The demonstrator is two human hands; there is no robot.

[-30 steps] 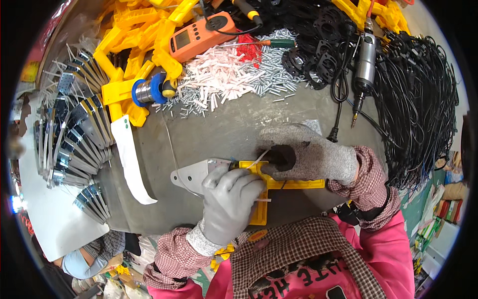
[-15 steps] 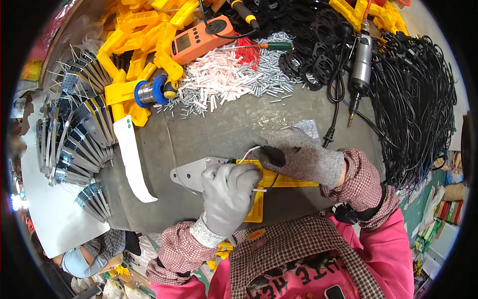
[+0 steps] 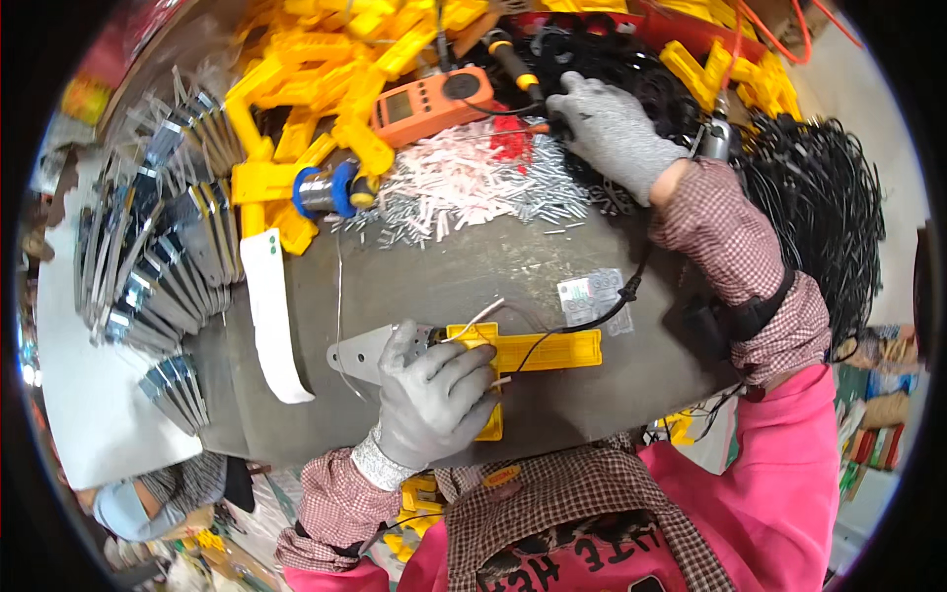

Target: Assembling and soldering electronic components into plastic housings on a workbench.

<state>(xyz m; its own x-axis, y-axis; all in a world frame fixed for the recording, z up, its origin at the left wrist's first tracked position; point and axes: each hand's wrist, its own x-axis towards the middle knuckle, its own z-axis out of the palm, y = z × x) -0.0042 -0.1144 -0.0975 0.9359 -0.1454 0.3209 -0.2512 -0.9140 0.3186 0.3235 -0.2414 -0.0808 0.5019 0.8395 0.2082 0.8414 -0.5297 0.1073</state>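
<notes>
My left hand (image 3: 434,400), in a grey glove, has its fingers curled over a yellow plastic T-shaped frame (image 3: 552,350) on the table. Its thumb lies against a grey metal plate (image 3: 360,355) with holes, beside the frame. Thin wires (image 3: 481,316) rise from where plate and frame meet, and a pale tip pokes out by my fingertips. Out at the back, my gloved right hand (image 3: 617,138) reaches over the black parts, fingers apart. Under it runs the red-looking shaft of a screwdriver (image 3: 538,128), its handle hidden by my hand. A black cord with a plug (image 3: 628,291) lies right of the frame.
White sleeves (image 3: 434,183) and small metal pins (image 3: 557,192) are heaped behind, near an orange meter (image 3: 429,107) and a solder spool (image 3: 324,190). Metal plates (image 3: 148,266) stand bundled left of a white strip (image 3: 271,316). Black cables (image 3: 819,207) hang at the right.
My right hand has left the wires at the frame and moved up and away to the back, over the screwdriver. My left hand stays on the frame; the plug now shows beside it.
</notes>
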